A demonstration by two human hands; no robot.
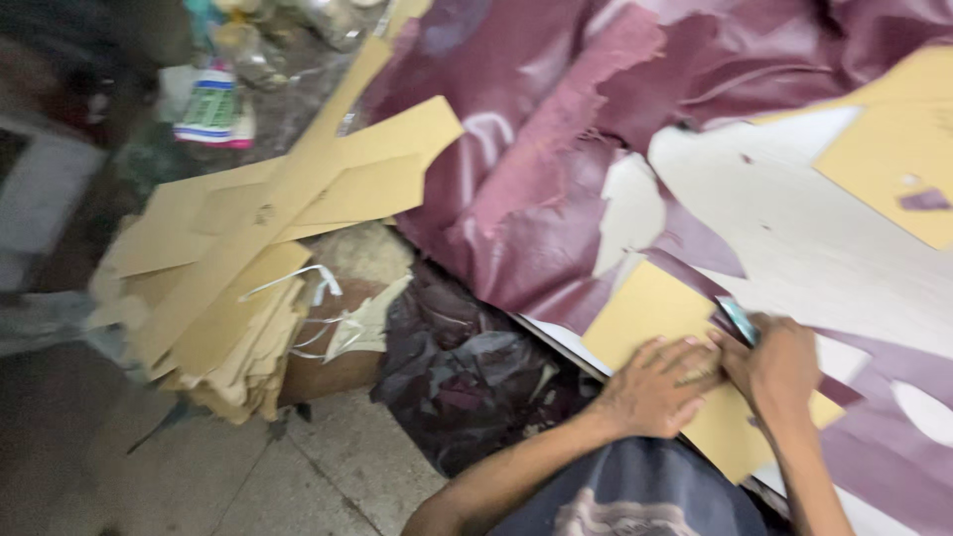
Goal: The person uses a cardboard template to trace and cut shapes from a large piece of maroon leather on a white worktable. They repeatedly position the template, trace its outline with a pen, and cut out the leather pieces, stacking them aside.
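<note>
Your tan card template (663, 316) lies flat on the white tabletop (814, 248), at its near edge, with one corner overhanging toward you. Its long axis runs diagonally, from the upper left down to the lower right of the view; its upper end points toward the heaped maroon leather (516, 169).

Your left hand (657, 385) rests palm down on the template, fingers spread flat and gripping nothing. Your right hand (776, 365) sits just beside it, touching it at the fingertips, fingers curled tight around a small tool with a pale blue tip (739, 320). That tip meets the template's right edge, where a narrow maroon leather strip (695, 278) runs alongside it. The view is blurred, so you cannot tell what kind of tool it is.

Flat cut maroon leather pieces (874, 447) lie on the tabletop to your right. A second tan template (893, 159) lies at the far right. On the floor to your left, a stack of tan card patterns (258, 258) stands well apart, beside a dark plastic bag (467, 382).
</note>
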